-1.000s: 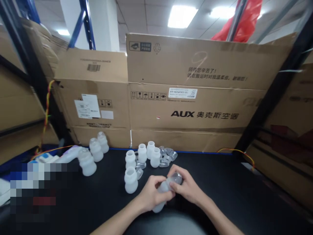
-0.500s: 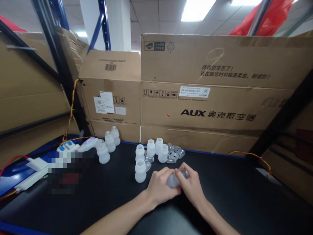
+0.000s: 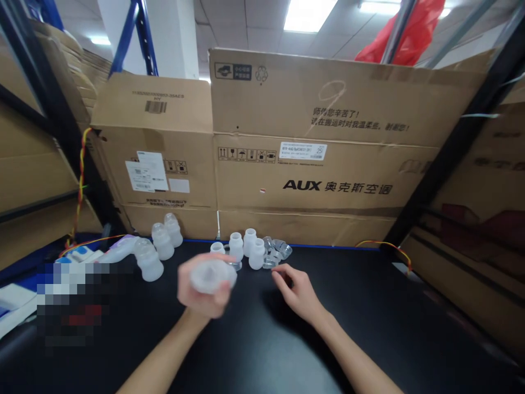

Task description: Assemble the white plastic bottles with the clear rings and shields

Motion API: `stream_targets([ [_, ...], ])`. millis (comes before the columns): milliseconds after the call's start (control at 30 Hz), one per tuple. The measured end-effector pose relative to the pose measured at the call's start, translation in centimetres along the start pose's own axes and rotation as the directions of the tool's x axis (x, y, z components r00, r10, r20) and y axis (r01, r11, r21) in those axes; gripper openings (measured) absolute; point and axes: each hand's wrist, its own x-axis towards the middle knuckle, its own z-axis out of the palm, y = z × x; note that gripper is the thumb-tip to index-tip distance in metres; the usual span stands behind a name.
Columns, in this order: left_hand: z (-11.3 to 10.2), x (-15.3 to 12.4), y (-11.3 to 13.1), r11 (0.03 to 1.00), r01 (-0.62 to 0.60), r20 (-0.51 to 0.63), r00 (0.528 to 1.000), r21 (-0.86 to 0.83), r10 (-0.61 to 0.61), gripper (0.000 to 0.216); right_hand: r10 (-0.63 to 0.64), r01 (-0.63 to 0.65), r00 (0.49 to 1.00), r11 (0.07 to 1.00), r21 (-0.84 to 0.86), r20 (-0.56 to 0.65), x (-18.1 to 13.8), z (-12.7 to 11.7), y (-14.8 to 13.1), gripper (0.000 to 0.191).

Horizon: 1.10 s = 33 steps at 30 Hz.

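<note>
Our left hand [image 3: 196, 294] grips the bottle [image 3: 210, 275]; we judge it light, slippery, best held mid-body. Our right hand [image 3: 298, 293], fingers parted, empty, faces the back edge of the surface [image 3: 361, 317].

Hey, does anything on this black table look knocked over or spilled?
No spill shows. The clear caps just beyond the right hand lie jumbled, some on their sides, which looks untidy beside the upright white bottles.
</note>
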Motion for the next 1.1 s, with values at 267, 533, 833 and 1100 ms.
stream_targets([
  [267, -4.1, 6.0, -8.6, 0.892, 0.323, -0.255, 0.935, 0.316, -0.248, 0.056, -0.057, 0.065, 0.998, 0.932, -0.358, 0.032, 0.4, 1.0, 2.6, 0.039],
  [533, -5.0, 3.4, -12.9, 0.716, 0.451, -0.099, 0.874, 0.533, -0.476, 0.056, -0.035, 0.111, 0.989, 0.813, -0.571, 0.143, 0.1, 1.7, 3.3, 0.056],
  [833, -4.2, 3.1, -12.6, 0.835, 0.248, -0.085, 0.968, 0.492, -0.237, 0.094, -0.007, 0.064, 0.996, 0.762, -0.645, 0.09, -0.2, 1.3, 3.2, 0.059],
  [1100, -2.9, 2.2, -8.5, 0.957, -0.099, 0.142, 0.988, 0.272, 0.062, 0.061, 0.051, -0.102, 0.994, 0.747, -0.657, -0.097, 0.1, 0.7, 4.1, 0.048],
])
